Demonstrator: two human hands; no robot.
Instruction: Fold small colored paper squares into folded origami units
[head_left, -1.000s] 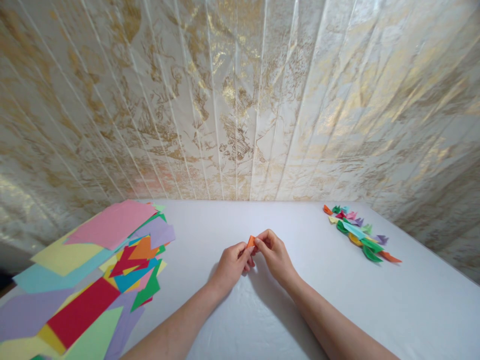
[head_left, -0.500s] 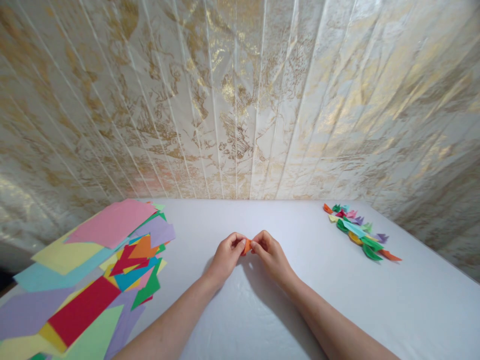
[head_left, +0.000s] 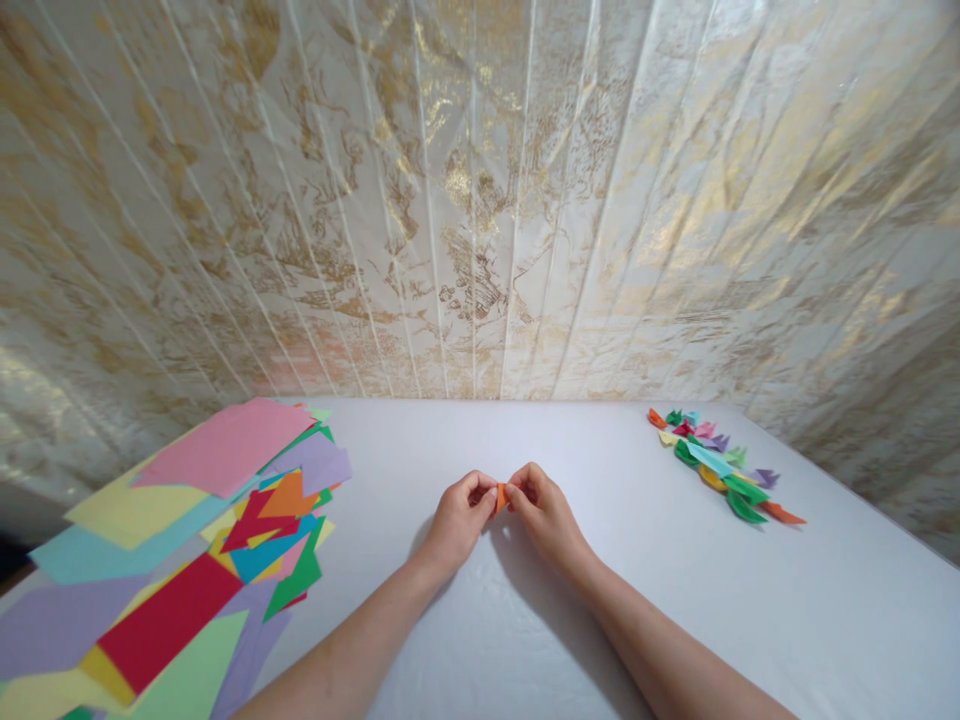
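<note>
A small folded piece of orange paper (head_left: 502,496) is pinched between both hands, over the middle of the white table. My left hand (head_left: 459,515) grips its left side between thumb and fingers. The opposite side is held by my right hand (head_left: 546,512), thumb towards me. The fingers cover much of the paper, so its full folded shape is hidden.
Coloured paper sheets and scraps lie heaped on the left, with a pink sheet (head_left: 232,445) and a red sheet (head_left: 171,628) on top. Small folded paper pieces (head_left: 742,488) line the right side. A gold-patterned curtain (head_left: 480,200) hangs behind the white table (head_left: 420,440).
My left hand has shifted slightly right and nearer to my right hand. Less of the orange paper shows between the fingers, and it stands more upright.
</note>
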